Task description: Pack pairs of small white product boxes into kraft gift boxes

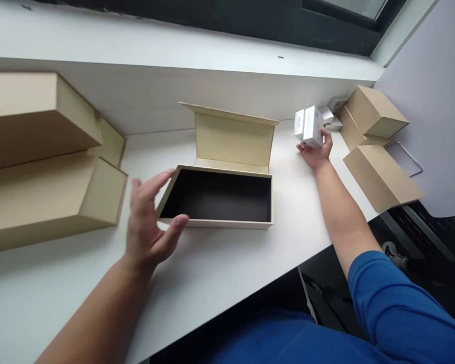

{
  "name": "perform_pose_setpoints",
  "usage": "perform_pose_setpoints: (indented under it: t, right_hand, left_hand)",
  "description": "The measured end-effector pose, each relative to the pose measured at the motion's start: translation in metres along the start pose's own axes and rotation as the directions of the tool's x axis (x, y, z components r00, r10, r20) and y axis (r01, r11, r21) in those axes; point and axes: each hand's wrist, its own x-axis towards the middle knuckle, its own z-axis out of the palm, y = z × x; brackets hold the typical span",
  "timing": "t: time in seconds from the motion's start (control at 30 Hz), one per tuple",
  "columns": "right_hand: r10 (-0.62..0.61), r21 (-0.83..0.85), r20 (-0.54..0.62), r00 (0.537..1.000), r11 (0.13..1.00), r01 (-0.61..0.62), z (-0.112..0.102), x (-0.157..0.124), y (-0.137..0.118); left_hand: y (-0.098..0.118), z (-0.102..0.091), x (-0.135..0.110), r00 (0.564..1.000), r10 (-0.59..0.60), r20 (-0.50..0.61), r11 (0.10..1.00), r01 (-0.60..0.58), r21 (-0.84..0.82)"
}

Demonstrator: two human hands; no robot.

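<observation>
Your right hand (318, 150), arm outstretched, grips a pair of white boxes (313, 126), its fingers closed about their lower part and near side. The pair sits just beyond the palm, side by side; whether its underside touches the bench (212, 263) cannot be made out.

Left of those loaded fingers, and somewhat nearer your body, lies the open box (216, 197), its black interior facing up. That sideways gap looks like the relation that matters most here: the box's long axis runs across in front of you, its right end toward the gripping hand and its left end beside your left hand (147, 222). The lid (233, 137) stands along the far long side, its right edge a little left of the white boxes.

Your left hand is the nearer of the two to the open box and carries nothing. Its fingers are spread wide, the index finger by the far left corner and the thumb by the near rim; whether either touches the cardboard, you cannot tell from this angle.

Just past your right fingers rest other small boxes (327, 115), with brown boxes (382, 174) to their right and a thin frame (405, 157) beside these. Left of your left fingers, large cream boxes (53, 192) are piled.
</observation>
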Motion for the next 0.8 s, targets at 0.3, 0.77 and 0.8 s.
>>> perform_pose_setpoints:
  t: [0.3,0.77,0.8]
  right_hand:
    - [-0.01,-0.098,0.365,0.931,0.994,0.049,0.1,-0.126,-0.029]
    - [-0.021,-0.361,0.451,0.892,0.91,0.204,0.199,-0.186,-0.001]
    - [-0.022,-0.372,0.435,0.9,0.906,0.202,0.198,-0.184,0.0]
  left_hand:
    - [0.03,0.008,0.001,0.92,0.391,0.031,0.916,-0.393,0.088]
    - [0.036,0.028,-0.009,0.966,0.256,-0.025,0.955,-0.256,-0.151]
    - [0.035,0.03,-0.009,0.969,0.245,-0.034,0.958,-0.248,-0.145]
